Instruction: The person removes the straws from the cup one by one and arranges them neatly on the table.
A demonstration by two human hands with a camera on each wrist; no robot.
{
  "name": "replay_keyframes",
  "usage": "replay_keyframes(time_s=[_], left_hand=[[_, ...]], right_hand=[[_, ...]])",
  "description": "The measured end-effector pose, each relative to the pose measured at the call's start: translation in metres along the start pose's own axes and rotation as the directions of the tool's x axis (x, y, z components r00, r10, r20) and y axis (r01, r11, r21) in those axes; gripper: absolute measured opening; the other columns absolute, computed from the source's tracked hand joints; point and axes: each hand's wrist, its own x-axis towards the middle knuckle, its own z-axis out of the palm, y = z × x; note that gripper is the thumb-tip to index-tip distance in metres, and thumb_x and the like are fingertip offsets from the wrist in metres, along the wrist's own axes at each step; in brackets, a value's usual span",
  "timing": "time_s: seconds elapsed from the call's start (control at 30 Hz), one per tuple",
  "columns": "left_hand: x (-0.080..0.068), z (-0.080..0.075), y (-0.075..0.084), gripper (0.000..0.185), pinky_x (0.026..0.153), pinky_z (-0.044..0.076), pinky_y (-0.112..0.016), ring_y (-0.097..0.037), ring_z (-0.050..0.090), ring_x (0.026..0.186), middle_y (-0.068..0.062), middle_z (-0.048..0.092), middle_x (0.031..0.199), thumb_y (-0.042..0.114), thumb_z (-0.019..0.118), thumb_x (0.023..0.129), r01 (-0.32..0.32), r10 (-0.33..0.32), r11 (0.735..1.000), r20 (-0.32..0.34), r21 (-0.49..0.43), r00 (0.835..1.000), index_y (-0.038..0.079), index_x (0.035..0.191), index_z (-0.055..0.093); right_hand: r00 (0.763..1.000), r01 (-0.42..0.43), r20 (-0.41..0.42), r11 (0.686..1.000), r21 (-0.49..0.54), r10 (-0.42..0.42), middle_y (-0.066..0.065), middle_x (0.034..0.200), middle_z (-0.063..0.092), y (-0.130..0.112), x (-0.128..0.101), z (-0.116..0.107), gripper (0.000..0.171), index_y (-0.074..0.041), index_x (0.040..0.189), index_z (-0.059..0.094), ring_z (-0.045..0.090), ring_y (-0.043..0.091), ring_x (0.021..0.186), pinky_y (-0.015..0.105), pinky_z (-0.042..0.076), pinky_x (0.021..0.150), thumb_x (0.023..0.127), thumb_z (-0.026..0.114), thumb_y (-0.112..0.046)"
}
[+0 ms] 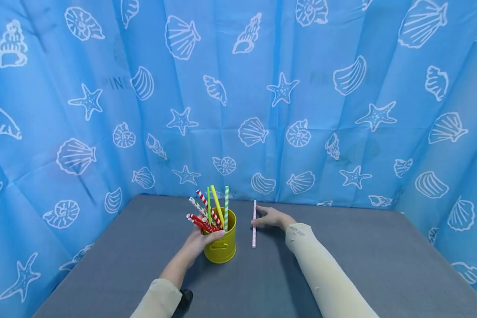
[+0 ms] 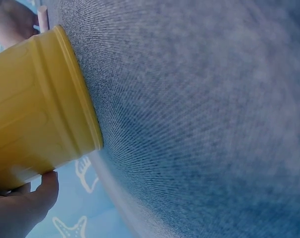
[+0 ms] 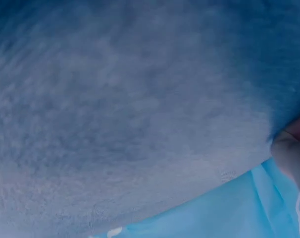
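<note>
A yellow metal bucket (image 1: 227, 251) stands on the table, full of paper straws: a green-and-white striped straw (image 1: 226, 207), a yellow straw (image 1: 216, 201), and several red and white ones leaning left. My left hand (image 1: 194, 245) grips the bucket from its left side, thumb across the front near the rim; the left wrist view shows its fingers against the yellow wall (image 2: 46, 99). To the right of the bucket, my right hand (image 1: 273, 219) pinches a pale pink straw (image 1: 254, 238) between thumb and fingers, with the straw lying lengthwise away from me. Only part of that hand (image 3: 294, 153) enters the right wrist view.
Grey cloth covers the table (image 1: 350, 256). A blue curtain (image 1: 238, 110) printed with white shells and starfish hangs behind the table and along both sides. A black band (image 1: 186, 298) shows at the left wrist.
</note>
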Motion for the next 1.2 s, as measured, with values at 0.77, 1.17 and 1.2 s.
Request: replay_keyframes(time_s=[0.77,1.17,1.2], left_hand=[[-0.003,0.009,-0.003,0.088,0.102,0.034,-0.061,-0.038,0.040,0.125,-0.021,0.039,0.141,0.039,0.073,0.083,0.009,-0.009,1.000,-0.031,-0.017,0.999,0.002,0.146,0.024],[-0.002,0.006,-0.003,0.087,0.102,0.032,-0.063,-0.040,0.040,0.125,-0.022,0.039,0.142,0.040,0.073,0.084,0.014,-0.014,1.000,-0.037,-0.016,0.999,0.001,0.146,0.024],[-0.001,0.006,-0.003,0.087,0.102,0.032,-0.064,-0.040,0.039,0.125,-0.022,0.039,0.142,0.040,0.073,0.084,0.014,-0.015,1.000,-0.036,-0.018,0.999,0.002,0.146,0.024]], right_hand=[[0.968,0.225,-0.206,0.869,0.441,-0.145,0.019,0.130,0.057,-0.060,-0.043,0.001,0.047,-0.004,0.140,0.050,0.052,0.032,0.113,0.051,0.044,0.094,0.100,0.053,-0.029],[0.934,0.350,-0.225,0.830,0.434,-0.276,0.015,0.133,0.058,-0.081,-0.045,0.019,0.055,-0.007,0.146,0.044,0.051,0.033,0.125,0.056,0.040,0.100,0.096,0.062,-0.024],[0.931,0.359,-0.226,0.823,0.439,-0.286,0.014,0.133,0.058,-0.083,-0.045,0.021,0.056,-0.007,0.146,0.043,0.051,0.033,0.125,0.057,0.039,0.101,0.096,0.062,-0.023]])
